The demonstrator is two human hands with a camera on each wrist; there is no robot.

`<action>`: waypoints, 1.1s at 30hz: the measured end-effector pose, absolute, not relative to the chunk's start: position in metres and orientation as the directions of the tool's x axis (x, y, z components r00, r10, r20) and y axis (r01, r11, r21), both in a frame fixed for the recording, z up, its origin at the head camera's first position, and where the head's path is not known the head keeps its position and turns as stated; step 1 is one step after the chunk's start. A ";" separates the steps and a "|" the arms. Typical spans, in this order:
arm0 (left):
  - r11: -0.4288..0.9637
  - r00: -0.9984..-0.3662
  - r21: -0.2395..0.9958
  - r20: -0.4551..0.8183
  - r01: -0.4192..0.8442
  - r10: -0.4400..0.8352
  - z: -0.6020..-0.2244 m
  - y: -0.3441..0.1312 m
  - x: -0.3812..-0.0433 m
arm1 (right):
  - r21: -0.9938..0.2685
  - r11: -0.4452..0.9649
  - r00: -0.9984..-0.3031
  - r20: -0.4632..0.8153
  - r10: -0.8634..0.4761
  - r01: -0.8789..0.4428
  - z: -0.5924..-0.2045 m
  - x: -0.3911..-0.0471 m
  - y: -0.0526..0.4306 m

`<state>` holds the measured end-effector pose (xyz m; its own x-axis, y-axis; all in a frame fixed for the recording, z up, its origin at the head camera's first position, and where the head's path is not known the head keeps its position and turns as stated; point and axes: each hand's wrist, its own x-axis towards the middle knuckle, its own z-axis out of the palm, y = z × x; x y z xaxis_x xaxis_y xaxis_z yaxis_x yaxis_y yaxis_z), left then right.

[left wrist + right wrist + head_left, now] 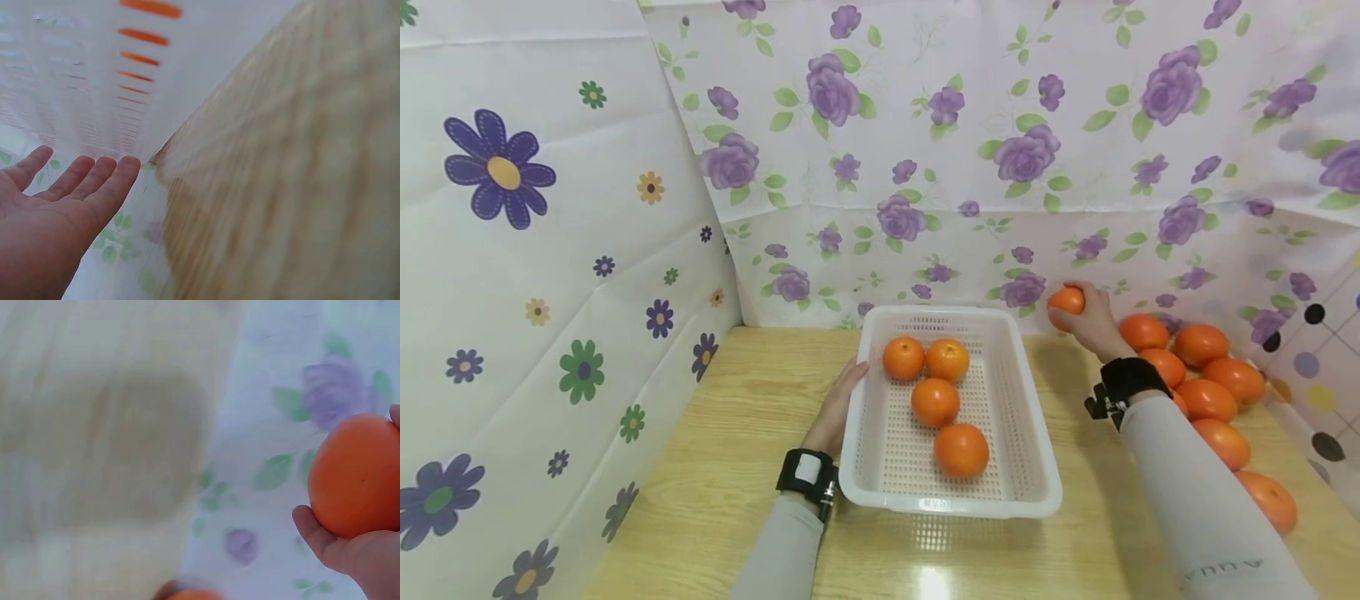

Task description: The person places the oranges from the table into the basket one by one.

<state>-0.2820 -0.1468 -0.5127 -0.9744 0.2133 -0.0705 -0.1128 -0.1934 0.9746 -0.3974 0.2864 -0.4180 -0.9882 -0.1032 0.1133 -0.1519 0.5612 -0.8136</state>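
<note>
My right hand [1097, 323] grips an orange [1067, 300] above the table, to the right of the basket's far corner. In the right wrist view the held orange [356, 478] shows between the thumb and fingers. A white plastic basket [947, 505] with perforated walls stands in the middle, holding several oranges; one orange [961, 451] lies closest to its near side. At the basket's left side is my left hand [835, 408], fingertips by the rim. The left wrist view shows its fingers [119, 181] extended and spread along the slotted wall.
Several more oranges [1210, 400] lie grouped on the right of the wooden table [700, 467], partly hidden by my right forearm. Flower-patterned sheets [917, 167] rise behind the table and at its left; a dotted sheet [1311, 367] borders the right.
</note>
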 end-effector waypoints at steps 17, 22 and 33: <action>-0.185 -0.975 0.977 -0.067 -0.107 0.214 -0.514 -0.147 -0.284 | -0.824 0.527 -0.978 0.177 -0.112 -0.209 -0.383 -0.385 0.259; -0.173 -0.977 0.978 -0.078 -0.114 0.199 -0.512 -0.147 -0.284 | -0.826 0.511 -0.971 0.205 -0.124 -0.240 -0.371 -0.375 0.246; -0.172 -0.978 0.979 -0.074 -0.109 0.196 -0.512 -0.146 -0.283 | -0.810 0.497 -0.950 0.264 -0.166 -0.312 -0.350 -0.359 0.220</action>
<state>-0.2828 -0.1455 -0.5118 -0.9779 0.1956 -0.0744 -0.1089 -0.1718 0.9791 -0.3593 0.2198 -0.3501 -0.9501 -0.1658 0.2644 -0.3120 0.4970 -0.8097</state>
